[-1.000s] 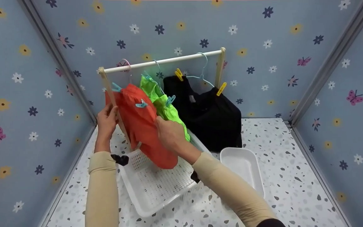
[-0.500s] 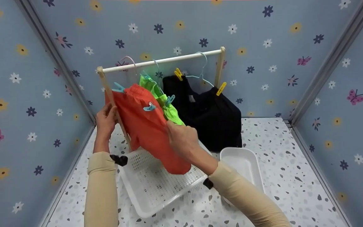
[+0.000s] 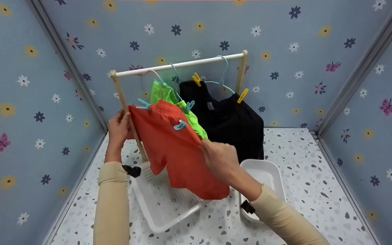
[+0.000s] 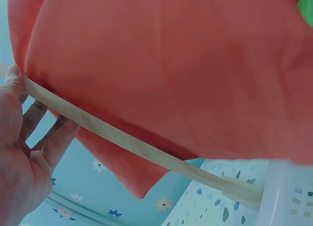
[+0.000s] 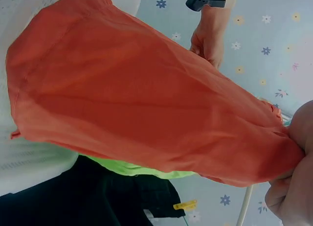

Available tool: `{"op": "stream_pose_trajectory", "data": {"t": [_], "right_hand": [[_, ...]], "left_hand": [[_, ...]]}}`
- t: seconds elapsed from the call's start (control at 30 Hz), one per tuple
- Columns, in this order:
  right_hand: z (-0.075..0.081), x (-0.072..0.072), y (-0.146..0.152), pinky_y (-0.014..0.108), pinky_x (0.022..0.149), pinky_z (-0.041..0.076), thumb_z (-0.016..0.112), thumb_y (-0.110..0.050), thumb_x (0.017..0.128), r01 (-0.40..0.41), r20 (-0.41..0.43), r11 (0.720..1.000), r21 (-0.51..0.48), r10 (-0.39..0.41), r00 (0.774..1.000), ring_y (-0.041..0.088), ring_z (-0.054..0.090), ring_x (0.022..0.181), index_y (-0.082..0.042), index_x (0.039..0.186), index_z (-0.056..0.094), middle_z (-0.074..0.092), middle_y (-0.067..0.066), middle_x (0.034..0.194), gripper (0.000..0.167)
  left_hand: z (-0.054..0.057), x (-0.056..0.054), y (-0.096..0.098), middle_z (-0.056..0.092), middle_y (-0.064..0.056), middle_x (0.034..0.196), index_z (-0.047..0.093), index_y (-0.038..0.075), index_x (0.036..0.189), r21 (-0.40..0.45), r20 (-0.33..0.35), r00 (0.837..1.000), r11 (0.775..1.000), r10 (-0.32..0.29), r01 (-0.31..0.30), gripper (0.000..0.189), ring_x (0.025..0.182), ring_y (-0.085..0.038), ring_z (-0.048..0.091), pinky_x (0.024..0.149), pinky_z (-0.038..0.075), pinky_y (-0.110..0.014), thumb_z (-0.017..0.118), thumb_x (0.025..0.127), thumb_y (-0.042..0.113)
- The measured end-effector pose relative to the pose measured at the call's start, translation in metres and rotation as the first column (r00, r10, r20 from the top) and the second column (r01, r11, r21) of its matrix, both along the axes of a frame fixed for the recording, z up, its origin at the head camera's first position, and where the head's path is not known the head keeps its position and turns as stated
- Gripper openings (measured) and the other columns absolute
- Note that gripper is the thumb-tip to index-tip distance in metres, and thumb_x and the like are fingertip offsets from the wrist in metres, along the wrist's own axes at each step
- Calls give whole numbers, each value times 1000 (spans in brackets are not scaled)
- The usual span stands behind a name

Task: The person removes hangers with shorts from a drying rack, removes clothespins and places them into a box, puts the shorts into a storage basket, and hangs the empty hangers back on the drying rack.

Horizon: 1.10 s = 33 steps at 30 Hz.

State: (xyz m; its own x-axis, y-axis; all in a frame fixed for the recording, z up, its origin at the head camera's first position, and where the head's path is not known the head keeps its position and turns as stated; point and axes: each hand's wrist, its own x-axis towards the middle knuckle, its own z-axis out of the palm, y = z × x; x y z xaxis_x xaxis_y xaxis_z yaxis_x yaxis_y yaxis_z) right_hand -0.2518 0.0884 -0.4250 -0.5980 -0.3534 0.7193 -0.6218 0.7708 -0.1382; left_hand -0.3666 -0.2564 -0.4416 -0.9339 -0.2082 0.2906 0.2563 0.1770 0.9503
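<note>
Flower-patterned walls [image 3: 213,34], cut off by the frame's top, surround a speckled floor [image 3: 305,170] where a low clothes rack [image 3: 196,62] stands. Red shorts [image 3: 185,156] slant out from beneath its left end, over a white perforated basket [image 3: 163,204], hiding the basket's far side. A black garment [image 3: 231,136] hangs at the right end, partly covered; a white tray [image 3: 264,173] sits below it, one edge behind the right forearm. Only strips of a green garment [image 3: 195,124] show between. The person's right hand [image 3: 221,158] clamps the shorts' waist edge, its fingertips hard to make out and the hand cropped in its own wrist view. The left hand [image 3: 117,131] pinches a wooden post [image 3: 134,132] between thumb and fingers, some tucked behind. A pink hanger [image 3: 162,87] disappears into the waistband near blue clips [image 3: 180,125]. Floor stretches from tray to right wall; the basket's front rim reaches toward the person.
</note>
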Motion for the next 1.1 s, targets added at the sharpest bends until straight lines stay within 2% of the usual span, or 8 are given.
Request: {"op": "stream_pose_trajectory", "data": {"t": [0.2, 0.43, 0.67, 0.73, 0.87, 1.0, 1.1], "right_hand": [[-5, 5, 25, 36, 37, 39, 65, -21, 94, -24, -59, 1000, -8, 23, 998, 24, 53, 44, -13, 78, 52, 50, 1, 54, 21], [-18, 2, 47, 28, 39, 39, 66, -18, 93, -93, -83, 996, -16, 92, 992, 16, 53, 45, -14, 79, 57, 54, -1, 58, 17], [-24, -7, 65, 25, 40, 38, 64, -18, 94, -159, -122, 987, 15, 160, 980, 12, 49, 44, -14, 77, 58, 51, -3, 56, 19], [-27, -10, 70, 25, 40, 38, 64, -17, 94, -186, -138, 982, 24, 187, 973, 11, 48, 43, -14, 76, 58, 50, -3, 56, 19], [-30, -19, 76, 24, 41, 39, 63, -13, 93, -240, -161, 970, 40, 243, 957, 10, 48, 44, -13, 77, 59, 52, -3, 57, 17], [-32, -27, 81, 25, 42, 42, 62, -9, 93, -272, -159, 962, 20, 272, 949, 11, 50, 44, -12, 79, 61, 54, -1, 59, 14], [-36, -30, 83, 25, 42, 43, 63, -11, 93, -279, -153, 960, 13, 277, 948, 11, 50, 44, -12, 80, 61, 55, 0, 60, 14]], "left_hand": [[-1, 1, -1, 56, -21, 128, 48, 3, 142, 0, 29, 1000, 1000, 8, -8, 47, 115, -29, 55, 93, 47, -50, 52, 101, 26], [0, 0, 0, 54, -24, 130, 44, 0, 144, -5, 46, 999, 1000, 15, -15, 50, 117, -32, 54, 93, 46, -49, 52, 101, 25], [-24, -25, -11, 50, -17, 138, 39, 9, 149, 23, 79, 996, 999, 29, -31, 63, 125, -27, 47, 96, 45, -46, 54, 97, 42], [-24, -23, -12, 48, -16, 140, 37, 10, 150, 21, 103, 994, 999, 31, -33, 65, 126, -26, 47, 97, 45, -45, 53, 96, 43], [-21, -19, -15, 48, -16, 139, 35, 9, 151, -50, 128, 991, 998, 42, -36, 66, 123, -27, 49, 95, 47, -41, 51, 97, 45], [-14, -15, -17, 47, -18, 137, 34, 9, 150, -130, 144, 990, 991, 7, 12, 63, 120, -31, 50, 93, 48, -44, 48, 100, 44], [-13, -6, -19, 45, -18, 139, 36, 10, 148, -172, 143, 990, 985, -7, 32, 58, 124, -33, 48, 95, 46, -48, 46, 101, 42]]}}
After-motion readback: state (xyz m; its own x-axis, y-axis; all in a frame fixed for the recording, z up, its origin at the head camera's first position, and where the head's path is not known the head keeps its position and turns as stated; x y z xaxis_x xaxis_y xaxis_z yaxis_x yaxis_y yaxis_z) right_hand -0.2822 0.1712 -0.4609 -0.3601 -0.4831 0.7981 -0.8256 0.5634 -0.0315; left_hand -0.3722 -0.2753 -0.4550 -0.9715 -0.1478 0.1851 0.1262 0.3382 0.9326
